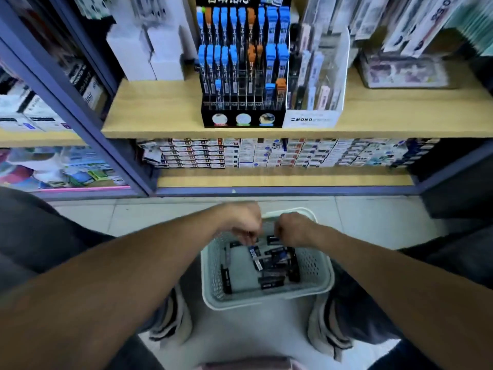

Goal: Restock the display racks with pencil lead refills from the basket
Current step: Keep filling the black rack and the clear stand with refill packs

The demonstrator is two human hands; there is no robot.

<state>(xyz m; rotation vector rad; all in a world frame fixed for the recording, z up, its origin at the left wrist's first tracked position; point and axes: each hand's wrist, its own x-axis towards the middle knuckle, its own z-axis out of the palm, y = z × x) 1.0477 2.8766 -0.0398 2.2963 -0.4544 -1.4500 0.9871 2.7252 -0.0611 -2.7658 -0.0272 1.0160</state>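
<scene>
A pale perforated basket point(317, 279) sits on the floor between my feet, holding several dark pencil lead refill packs point(272, 273). Both hands reach down into its far end. My left hand point(244, 220) has curled fingers that pinch a small dark refill pack. My right hand point(290, 228) is curled over the packs beside it; whether it holds one is hidden. On the wooden shelf above stands a black display rack point(242, 68) with blue-capped and orange-capped refills in its slots; some slots are bare.
A white MONO display stand point(314, 84) stands right of the rack, white boxes point(149, 52) to its left. Stacked small boxes point(266, 153) fill the lower shelf. A purple shelf post point(80, 124) runs down the left. Tiled floor surrounds the basket.
</scene>
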